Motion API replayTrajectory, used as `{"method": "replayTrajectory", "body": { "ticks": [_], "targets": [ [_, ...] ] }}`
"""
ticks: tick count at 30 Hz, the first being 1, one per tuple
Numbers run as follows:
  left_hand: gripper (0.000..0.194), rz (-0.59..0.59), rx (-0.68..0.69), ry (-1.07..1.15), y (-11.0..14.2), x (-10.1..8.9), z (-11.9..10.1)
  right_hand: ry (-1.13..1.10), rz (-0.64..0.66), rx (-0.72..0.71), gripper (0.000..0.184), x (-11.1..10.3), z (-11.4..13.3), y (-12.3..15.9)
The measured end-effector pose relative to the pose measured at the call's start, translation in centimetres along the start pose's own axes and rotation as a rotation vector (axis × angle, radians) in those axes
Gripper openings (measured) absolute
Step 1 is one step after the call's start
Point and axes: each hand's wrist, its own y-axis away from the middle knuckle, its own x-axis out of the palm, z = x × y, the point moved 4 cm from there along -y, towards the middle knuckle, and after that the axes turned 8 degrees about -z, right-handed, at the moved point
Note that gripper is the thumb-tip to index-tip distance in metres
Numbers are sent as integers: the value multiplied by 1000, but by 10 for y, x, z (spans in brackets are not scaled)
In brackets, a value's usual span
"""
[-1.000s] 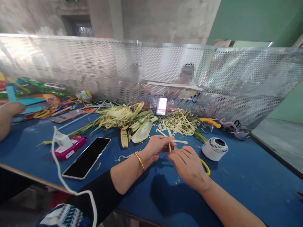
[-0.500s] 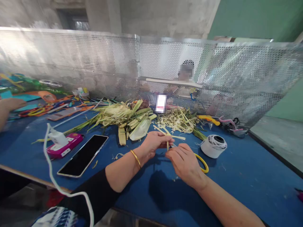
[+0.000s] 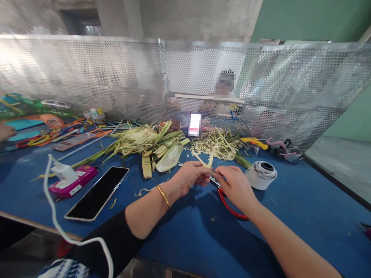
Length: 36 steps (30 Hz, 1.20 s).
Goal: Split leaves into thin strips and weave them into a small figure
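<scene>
Pale plant strips [image 3: 211, 159], like split leaf or husk, cross just above the fingertips of my left hand [image 3: 194, 173], which pinches them. The fingers of my right hand [image 3: 233, 183] are closed at the lower end of the strips, close to the left fingertips; the exact grip is partly hidden. Beneath my right hand lie scissors [image 3: 227, 206] on the blue table, a red handle showing and the blades partly covered. Beyond my hands are a heap of green-yellow husks [image 3: 139, 141] and a pile of curled shreds [image 3: 217, 144].
A white thread spool [image 3: 261, 175] stands right of my right hand. To the left lie a black-screened phone [image 3: 97, 193], a pink power strip [image 3: 72, 183] and a white cable [image 3: 55, 210]. A perforated metal screen [image 3: 116, 77] runs behind. Another person's hand [image 3: 5, 132] is at far left.
The strips have turned in my left hand and now point more upward. My right hand has shifted slightly right and up. The scissors' red handle now shows instead of the yellow one.
</scene>
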Motion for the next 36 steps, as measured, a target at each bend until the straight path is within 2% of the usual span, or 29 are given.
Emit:
{"method": "replayTrajectory", "body": {
  "ticks": [4, 8, 12, 17, 21, 25, 27, 31, 36],
  "targets": [
    [30, -29, 101, -102, -4, -2, 3, -111, 68, 129, 29, 3, 1, 2],
    [32, -65, 136, -104, -8, -5, 3, -357, 150, 303, 28, 1, 1, 2],
    [34, -6, 117, -126, -6, -4, 0, -649, 181, 505, 34, 2, -6, 0],
    [43, 115, 26, -169, -1, 2, 1, -993, 10, 843, 37, 14, -22, 4],
    [50, 157, -16, -211, 0, 5, 5, -1177, -24, 974, 38, 24, -23, 9],
    [48, 146, -3, -242, -1, 5, 7, -1242, -59, 1136, 38, 27, -21, 14],
    [48, 127, -3, -248, -1, 5, 9, -1269, -55, 1138, 36, 28, -19, 14],
    [45, 122, 20, -256, 1, 8, 11, -1215, -69, 975, 35, 27, -16, 10],
    [38, 152, 81, -253, 6, 14, 10, -1025, -203, 889, 36, 24, -19, 12]
  ]
}}
